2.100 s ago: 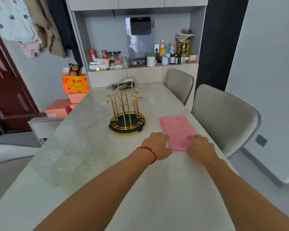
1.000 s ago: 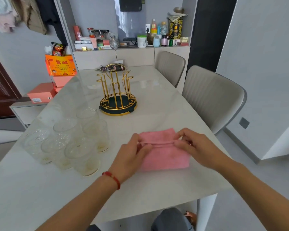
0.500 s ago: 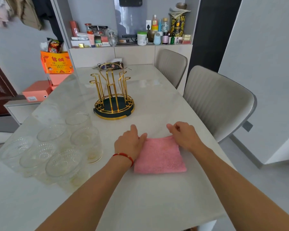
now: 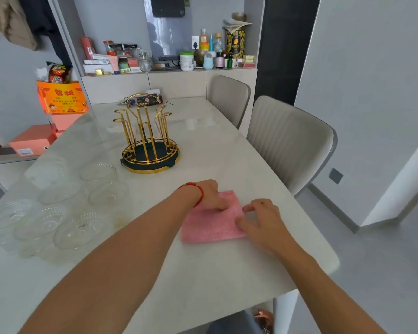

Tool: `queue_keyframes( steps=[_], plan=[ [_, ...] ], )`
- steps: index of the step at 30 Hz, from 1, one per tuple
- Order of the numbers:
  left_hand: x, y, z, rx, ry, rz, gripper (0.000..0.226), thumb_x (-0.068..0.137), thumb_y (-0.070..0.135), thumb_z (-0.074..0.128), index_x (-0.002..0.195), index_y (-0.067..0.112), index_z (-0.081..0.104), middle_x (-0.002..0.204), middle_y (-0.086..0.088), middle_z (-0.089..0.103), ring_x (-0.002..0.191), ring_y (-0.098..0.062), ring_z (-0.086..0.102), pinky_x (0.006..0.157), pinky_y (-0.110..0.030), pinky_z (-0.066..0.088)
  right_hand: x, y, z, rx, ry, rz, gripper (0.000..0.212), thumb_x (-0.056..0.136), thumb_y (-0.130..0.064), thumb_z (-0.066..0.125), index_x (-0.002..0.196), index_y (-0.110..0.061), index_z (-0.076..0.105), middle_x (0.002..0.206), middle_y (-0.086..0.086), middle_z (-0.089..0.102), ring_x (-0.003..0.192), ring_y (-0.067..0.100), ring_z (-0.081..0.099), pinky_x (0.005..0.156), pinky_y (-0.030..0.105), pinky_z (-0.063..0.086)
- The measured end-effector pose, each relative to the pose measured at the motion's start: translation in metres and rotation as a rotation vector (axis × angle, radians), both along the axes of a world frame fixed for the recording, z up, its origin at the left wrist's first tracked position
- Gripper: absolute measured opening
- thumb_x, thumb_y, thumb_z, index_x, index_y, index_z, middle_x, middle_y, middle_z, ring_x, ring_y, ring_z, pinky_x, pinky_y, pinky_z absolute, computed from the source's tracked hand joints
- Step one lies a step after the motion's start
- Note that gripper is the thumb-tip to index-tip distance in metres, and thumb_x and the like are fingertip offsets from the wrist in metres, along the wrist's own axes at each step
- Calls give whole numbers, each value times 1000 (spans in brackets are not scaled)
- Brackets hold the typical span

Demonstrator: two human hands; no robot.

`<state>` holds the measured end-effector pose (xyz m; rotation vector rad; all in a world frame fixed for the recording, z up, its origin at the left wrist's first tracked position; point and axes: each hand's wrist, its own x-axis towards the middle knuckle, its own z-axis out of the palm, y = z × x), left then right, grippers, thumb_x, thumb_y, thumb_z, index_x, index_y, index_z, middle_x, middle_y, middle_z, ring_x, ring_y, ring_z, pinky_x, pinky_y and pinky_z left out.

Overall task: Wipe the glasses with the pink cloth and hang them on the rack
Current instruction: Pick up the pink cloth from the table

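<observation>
Pink cloth (image 4: pixel 211 222) flat, squarish; L hand (image 4: pixel 209 195) fingers, R hand (image 4: pixel 261 219) fingers pinching edges.

Single head-worn view, looking forward and down across the table (image 4: pixel 203 273) from its near end, close over both forearms, the far shelf (image 4: pixel 169 69) in sight.

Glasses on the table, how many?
6, clustered at the table's left: far pair and, one in the middle, near row. They are clear and overlapping, so another may be hidden.
</observation>
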<state>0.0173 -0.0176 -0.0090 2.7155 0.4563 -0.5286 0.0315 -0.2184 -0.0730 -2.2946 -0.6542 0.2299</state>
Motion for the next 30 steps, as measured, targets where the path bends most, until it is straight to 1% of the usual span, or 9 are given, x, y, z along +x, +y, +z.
queue_keyframes(
  steps=[4, 7, 11, 14, 17, 22, 25, 28, 30],
  plan=[
    [-18, 3, 25, -285, -154, 64, 40, 93, 47, 61, 118, 17, 65, 116, -5, 67, 106, -25, 66, 96, -46, 56, -5, -5, 3, 201, 76, 21, 43, 93, -33, 68, 133, -24, 55, 132, -7, 54, 126, 13, 49, 96, 26, 40],
    [-45, 6, 37, -750, -377, 249, 24, 92, 28, 70, 112, 16, 66, 110, -9, 70, 102, -28, 70, 82, -42, 60, -14, 0, 13, 559, 440, 31, 49, 92, -37, 72, 135, -23, 52, 125, -6, 68, 117, 12, 64, 94, 26, 49],
    [-96, 11, 37, -1168, -597, 445, 39, 90, 9, 75, 127, 12, 62, 126, -13, 71, 115, -31, 70, 99, -54, 56, -21, 18, 37, 883, 731, 128, 38, 91, -22, 72, 126, -7, 65, 120, 14, 73, 105, 22, 71, 83, 33, 58],
    [-136, 11, 31, -1150, -639, 514, 47, 86, 4, 78, 129, 12, 61, 123, -12, 72, 112, -30, 72, 96, -51, 58, -20, 28, 59, 853, 660, 219, 33, 89, -11, 74, 121, -9, 69, 117, 17, 72, 97, 19, 70, 80, 34, 58],
    [-164, 12, 33, -1067, -567, 497, 43, 87, 24, 80, 125, 11, 66, 117, -15, 74, 103, -27, 74, 88, -50, 61, -18, 40, 88, 692, 463, 323, 33, 84, -10, 80, 115, -20, 72, 109, 9, 72, 92, 20, 70, 81, 38, 55],
    [-170, 12, 52, -958, -373, 335, 48, 86, 50, 71, 118, 15, 75, 114, -6, 78, 109, -27, 74, 96, -44, 57, -24, 60, 130, 313, 269, 589, 30, 86, -22, 80, 114, -32, 72, 105, 1, 74, 95, 15, 72, 85, 34, 60],
    [-166, 11, 56, -1073, -459, 310, 37, 97, 33, 67, 124, 8, 70, 115, -12, 77, 105, -29, 75, 87, -38, 62, -18, 68, 125, 408, 509, 592, 30, 94, -38, 68, 117, -20, 73, 110, 9, 74, 99, 23, 72, 87, 40, 59],
    [-164, 16, 57, -1210, -586, 394, 23, 102, 19, 61, 119, 4, 67, 99, -12, 75, 86, -23, 75, 67, -30, 61, -13, 66, 91, 296, 831, 600, 69, 95, -64, 45, 119, -4, 71, 107, 13, 74, 94, 27, 70, 85, 41, 53],
    [-164, 22, 54, -1212, -622, 466, 23, 102, 17, 60, 121, 4, 66, 100, -13, 75, 84, -24, 75, 63, -30, 61, -13, 62, 67, 416, 991, 604, 80, 93, -67, 47, 126, 4, 66, 115, 21, 70, 100, 32, 69, 87, 40, 54]
  ],
)
